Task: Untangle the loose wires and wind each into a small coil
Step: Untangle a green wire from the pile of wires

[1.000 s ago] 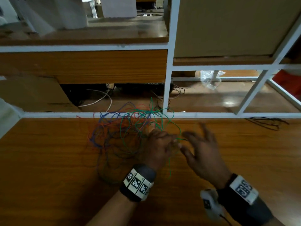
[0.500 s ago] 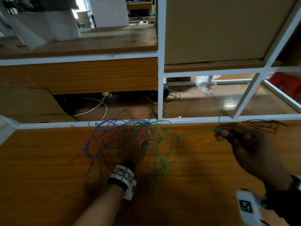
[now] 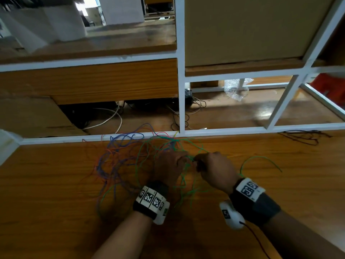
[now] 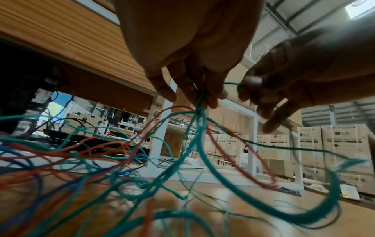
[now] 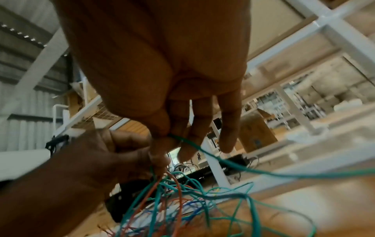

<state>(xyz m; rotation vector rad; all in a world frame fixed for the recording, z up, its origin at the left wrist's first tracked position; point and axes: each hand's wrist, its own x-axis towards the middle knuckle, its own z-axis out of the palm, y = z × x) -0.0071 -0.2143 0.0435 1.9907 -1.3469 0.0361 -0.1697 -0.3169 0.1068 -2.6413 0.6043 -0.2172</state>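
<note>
A tangle of thin green, blue and red wires (image 3: pixel 127 161) lies on the wooden table (image 3: pixel 56 212) near its far edge. My left hand (image 3: pixel 171 165) hovers over the tangle's right side and pinches a bunch of green wires (image 4: pixel 199 105) between thumb and fingers. My right hand (image 3: pixel 209 165) sits right beside it, fingertips nearly touching, and pinches a single green wire (image 5: pixel 202 150) between thumb and forefinger. A free loop of green wire (image 3: pixel 259 159) arcs over the table to the right of that hand.
A white metal shelf frame (image 3: pixel 181 101) runs along the table's far edge. Behind it lie cables (image 3: pixel 110 120) and crumpled clear plastic (image 3: pixel 236 89). A loose black wire (image 3: pixel 304 137) lies at the table's far right.
My right hand has come back left from the far right, where it pulled a green wire out taut, and now meets the left hand at the tangle. A slack green loop lies where it was.
</note>
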